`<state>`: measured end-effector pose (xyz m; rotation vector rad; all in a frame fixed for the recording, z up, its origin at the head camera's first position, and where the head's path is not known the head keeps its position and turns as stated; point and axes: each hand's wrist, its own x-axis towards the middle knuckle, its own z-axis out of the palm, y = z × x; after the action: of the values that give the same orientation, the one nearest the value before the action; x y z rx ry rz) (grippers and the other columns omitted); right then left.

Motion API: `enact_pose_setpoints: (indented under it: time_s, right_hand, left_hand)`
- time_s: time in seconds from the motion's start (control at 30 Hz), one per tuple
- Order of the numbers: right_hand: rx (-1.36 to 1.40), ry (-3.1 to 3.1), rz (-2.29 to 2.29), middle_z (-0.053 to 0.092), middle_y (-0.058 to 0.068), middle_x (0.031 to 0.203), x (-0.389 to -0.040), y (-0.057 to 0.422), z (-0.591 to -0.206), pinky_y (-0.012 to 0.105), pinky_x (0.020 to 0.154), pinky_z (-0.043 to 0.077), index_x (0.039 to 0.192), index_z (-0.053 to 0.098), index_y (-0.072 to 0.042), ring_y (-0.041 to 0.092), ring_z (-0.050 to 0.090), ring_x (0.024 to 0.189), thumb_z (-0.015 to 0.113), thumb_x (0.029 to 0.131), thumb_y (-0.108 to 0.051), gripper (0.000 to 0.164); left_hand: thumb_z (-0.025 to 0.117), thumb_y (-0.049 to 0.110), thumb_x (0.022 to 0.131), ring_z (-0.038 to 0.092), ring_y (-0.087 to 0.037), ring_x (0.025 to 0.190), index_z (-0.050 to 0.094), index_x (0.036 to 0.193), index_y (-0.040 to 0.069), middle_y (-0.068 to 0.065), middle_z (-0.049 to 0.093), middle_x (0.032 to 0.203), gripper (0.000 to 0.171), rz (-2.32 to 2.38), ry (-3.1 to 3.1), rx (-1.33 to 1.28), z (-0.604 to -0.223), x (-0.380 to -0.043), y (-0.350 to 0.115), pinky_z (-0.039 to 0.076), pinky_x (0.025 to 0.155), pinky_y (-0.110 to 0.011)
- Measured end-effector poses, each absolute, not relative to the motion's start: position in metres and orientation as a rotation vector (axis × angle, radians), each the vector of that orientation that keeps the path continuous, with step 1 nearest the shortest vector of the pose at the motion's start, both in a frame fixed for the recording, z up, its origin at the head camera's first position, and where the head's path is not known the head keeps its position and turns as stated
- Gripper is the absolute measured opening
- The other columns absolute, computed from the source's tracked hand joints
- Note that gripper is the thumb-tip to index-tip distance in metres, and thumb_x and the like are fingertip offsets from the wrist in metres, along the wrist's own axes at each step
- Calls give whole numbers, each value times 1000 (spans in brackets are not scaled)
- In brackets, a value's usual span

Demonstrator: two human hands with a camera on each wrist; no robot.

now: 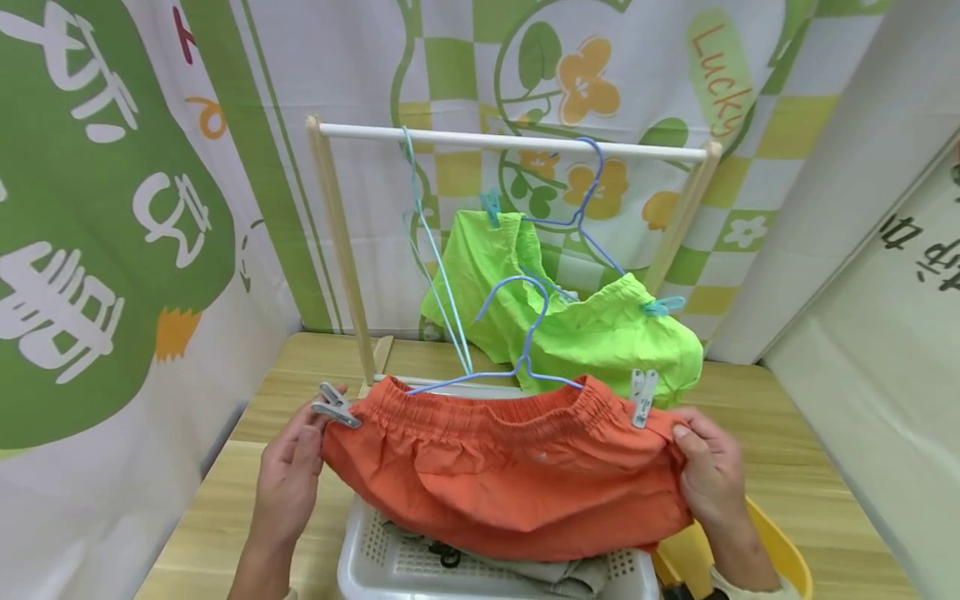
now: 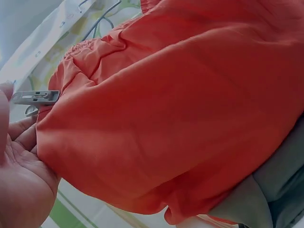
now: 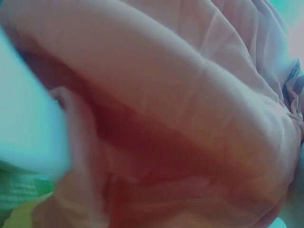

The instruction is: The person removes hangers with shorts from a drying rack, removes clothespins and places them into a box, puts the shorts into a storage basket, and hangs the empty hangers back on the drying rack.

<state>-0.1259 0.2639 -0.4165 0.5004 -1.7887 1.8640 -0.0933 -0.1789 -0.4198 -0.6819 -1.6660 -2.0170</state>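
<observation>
Orange shorts (image 1: 517,475) with a gathered waistband hang on a blue hanger (image 1: 528,342), stretched between both hands. A grey clothespin (image 1: 337,406) clips the left end of the waistband, and another grey clothespin (image 1: 642,398) stands near the right end. My left hand (image 1: 288,479) holds the shorts' left edge beside its clothespin, fingers behind the cloth in the left wrist view. At the right edge, my right hand (image 1: 712,467) pinches the cloth with the thumb in front. Blurred cloth of the shorts (image 3: 190,109) fills most of the right wrist view.
Behind stands a rack with a white rail (image 1: 510,142). Bright green shorts (image 1: 600,333) with teal clothespins hang there, beside a light teal hanger (image 1: 438,250). Below the orange shorts, a white basket (image 1: 356,550) contains grey-green cloth (image 1: 577,575). A yellow container (image 1: 780,542) stands at the right.
</observation>
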Motion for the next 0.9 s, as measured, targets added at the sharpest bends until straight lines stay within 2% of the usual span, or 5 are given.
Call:
enact_pose_setpoints:
  time_s: [0.23, 0.4, 0.63, 0.73, 0.9]
  right_hand:
    - [525, -1823, 1866, 70, 0, 87, -123, 266, -425, 15, 66, 48, 96, 74, -3, 6, 61, 78, 37, 96, 20, 43]
    - [544, -1897, 1788, 72, 0, 93, -121, 271, -430, 15, 72, 50, 98, 73, 2, 7, 64, 84, 38, 95, 21, 39]
    - [568, -2032, 1581, 73, -2, 98, -119, 274, -436, 15, 76, 49, 99, 72, 5, 6, 64, 88, 42, 95, 22, 35]
    - [570, -2075, 1507, 73, -3, 99, -118, 274, -436, 14, 77, 48, 99, 71, 5, 6, 65, 89, 45, 94, 23, 32]
    - [560, -2199, 1430, 72, -7, 98, -116, 277, -434, 13, 77, 48, 102, 72, 1, 4, 64, 87, 54, 93, 21, 28]
  left_hand:
    - [46, -20, 100, 62, -14, 121, 50, 137, -20, -8, 66, 134, 38, -1955, -1851, -578, -426, -100, -178, 48, 100, -22]
    - [54, -16, 99, 63, -13, 120, 61, 129, -14, -4, 66, 135, 31, -1861, -2067, -607, -435, -102, -184, 52, 95, -23]
    - [54, -12, 102, 59, -12, 127, 66, 117, -9, -4, 65, 135, 20, -1871, -2133, -692, -442, -102, -194, 49, 99, -23]
    - [55, -10, 102, 60, -11, 123, 69, 113, -6, -7, 69, 126, 18, -1844, -2183, -646, -445, -101, -196, 50, 98, -23]
    - [59, -5, 102, 66, -8, 108, 74, 110, 1, -6, 75, 109, 18, -1708, -2312, -492, -449, -99, -199, 53, 89, -21]
